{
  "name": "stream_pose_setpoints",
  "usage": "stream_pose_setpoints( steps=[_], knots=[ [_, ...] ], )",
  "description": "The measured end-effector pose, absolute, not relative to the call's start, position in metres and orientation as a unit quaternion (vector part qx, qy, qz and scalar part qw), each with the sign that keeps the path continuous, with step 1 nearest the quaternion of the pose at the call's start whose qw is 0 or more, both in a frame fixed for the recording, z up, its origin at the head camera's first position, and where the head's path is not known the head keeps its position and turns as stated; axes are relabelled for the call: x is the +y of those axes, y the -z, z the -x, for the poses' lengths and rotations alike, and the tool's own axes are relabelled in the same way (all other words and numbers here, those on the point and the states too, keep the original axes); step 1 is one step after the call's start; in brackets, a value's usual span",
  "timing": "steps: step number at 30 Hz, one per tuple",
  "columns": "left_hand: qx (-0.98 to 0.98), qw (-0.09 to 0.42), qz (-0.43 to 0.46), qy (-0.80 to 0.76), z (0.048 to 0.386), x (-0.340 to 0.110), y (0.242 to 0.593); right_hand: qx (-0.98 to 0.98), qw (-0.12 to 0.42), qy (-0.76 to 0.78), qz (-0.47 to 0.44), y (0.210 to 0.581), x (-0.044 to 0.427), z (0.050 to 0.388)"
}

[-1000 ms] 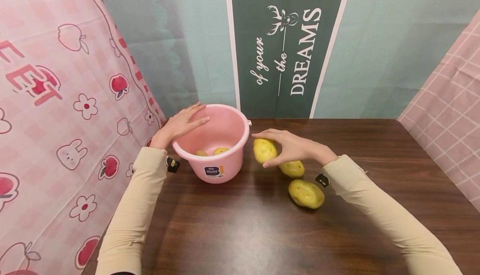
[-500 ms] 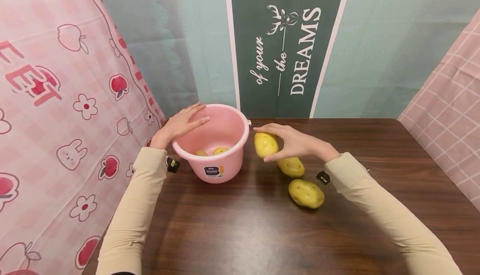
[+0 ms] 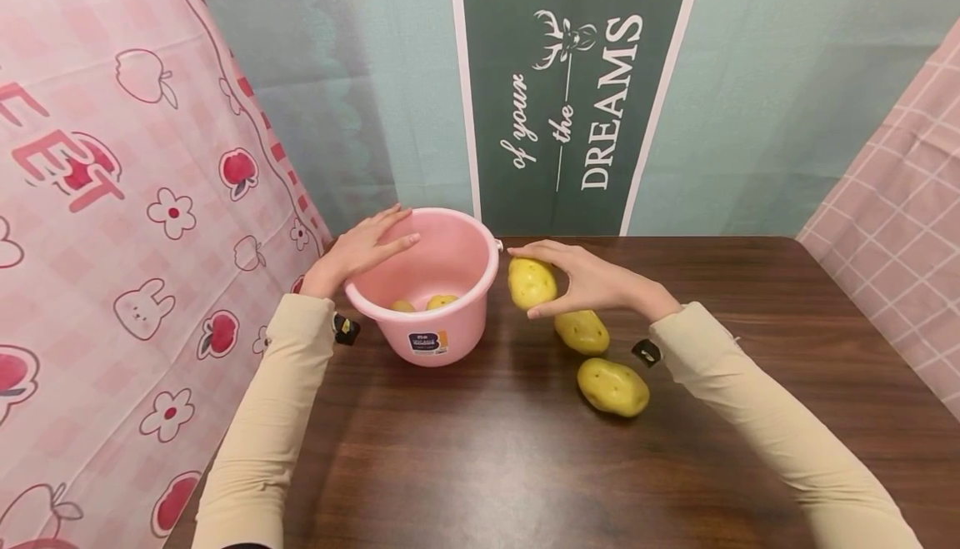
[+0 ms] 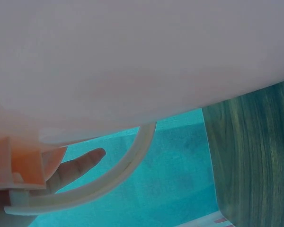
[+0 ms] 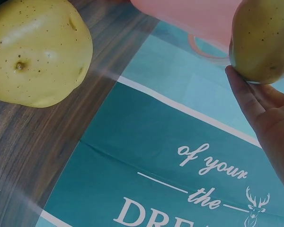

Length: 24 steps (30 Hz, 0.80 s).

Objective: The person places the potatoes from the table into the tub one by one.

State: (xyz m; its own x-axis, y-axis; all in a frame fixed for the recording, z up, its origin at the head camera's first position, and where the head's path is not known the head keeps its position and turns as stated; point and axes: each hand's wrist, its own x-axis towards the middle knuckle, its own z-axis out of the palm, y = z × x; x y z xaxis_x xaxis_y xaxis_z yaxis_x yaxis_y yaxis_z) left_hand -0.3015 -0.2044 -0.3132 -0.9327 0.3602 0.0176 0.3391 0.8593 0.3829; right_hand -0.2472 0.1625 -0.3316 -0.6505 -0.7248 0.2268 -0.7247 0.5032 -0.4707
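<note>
My left hand (image 3: 362, 247) rests on the left rim of a pink bucket (image 3: 442, 336), its fingers fairly straight along the rim and its thumb extending over the opening. In the left wrist view a straight finger (image 4: 80, 168) shows past the bucket's outer wall, by its pale handle (image 4: 109, 182). Two yellow potatoes (image 3: 441, 301) are partly visible inside the bucket. My right hand (image 3: 592, 281) grips another potato (image 3: 532, 284) between thumb and fingers, just right of the bucket and raised off the table. Below that hand lies a potato (image 3: 582, 332), partly covered by it.
One more potato (image 3: 613, 387) lies nearer on the brown wooden table (image 3: 480, 466). A teal cloth with lettering (image 3: 555, 116) hangs behind the table. Pink patterned cloth (image 3: 150, 282) borders the left side, and a pink checked one (image 3: 900, 199) the right.
My right hand has lifted the potato slightly upward, uncovering a little more of the one beneath. The left hand and the bucket have stayed in place.
</note>
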Motion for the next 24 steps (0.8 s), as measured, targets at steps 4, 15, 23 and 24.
stream_pose_setpoints(
  steps=[4,15,23,24],
  knots=[
    [0.964,0.027,-0.178,-0.194,0.302,-0.205,0.313,0.867,-0.008,0.276,0.414,0.330,0.163,0.247],
    [0.964,0.030,-0.179,-0.197,0.301,-0.205,0.313,0.864,-0.018,0.284,0.414,0.321,0.160,0.247],
    [0.963,0.024,-0.187,-0.192,0.303,-0.206,0.314,0.855,-0.044,0.290,0.426,0.320,0.157,0.251],
    [0.963,0.024,-0.187,-0.192,0.303,-0.206,0.314,0.854,-0.047,0.291,0.428,0.320,0.156,0.252]
  ],
)
